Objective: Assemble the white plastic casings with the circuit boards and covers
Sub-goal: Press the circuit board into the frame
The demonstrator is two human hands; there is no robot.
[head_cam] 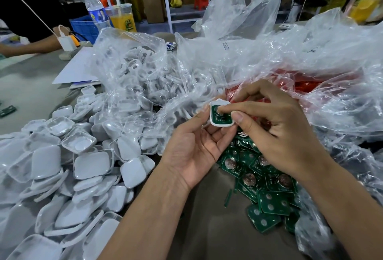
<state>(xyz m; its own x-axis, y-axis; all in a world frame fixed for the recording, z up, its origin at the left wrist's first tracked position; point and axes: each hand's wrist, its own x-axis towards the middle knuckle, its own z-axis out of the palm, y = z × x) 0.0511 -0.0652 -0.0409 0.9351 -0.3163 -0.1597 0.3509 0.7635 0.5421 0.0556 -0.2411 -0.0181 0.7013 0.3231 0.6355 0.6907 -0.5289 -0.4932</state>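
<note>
My left hand [199, 145] cradles a white casing [221, 124] from below, fingers curled round its edges, while my right hand [275, 127] pinches it from the 3 o'clock side, thumb on the rim and a fingertip pressing the green circuit board [220, 117] down into the shell. The casing sits just above the board pile, at 12 o'clock from my wrists.

I judge the board is being seated. If my finger pushes off-centre, the board could tilt and jam against the rim, and a hard press on the round silvery button cell could strain it. The shell looks slick, so it could also squirt out of my grip into the clutter below.

The casing is a glossy rounded square with a small loop at its top, and the board is flat and matte green. At 5 o'clock lies a heap of loose circuit boards [267, 187], some showing coin cells. At 9 o'clock spreads a mound of white covers [91, 164], smooth shallow trays. At 11 o'clock a crinkled clear bag [132, 69] holds more white parts, and at 1 o'clock more film covers something red
</note>
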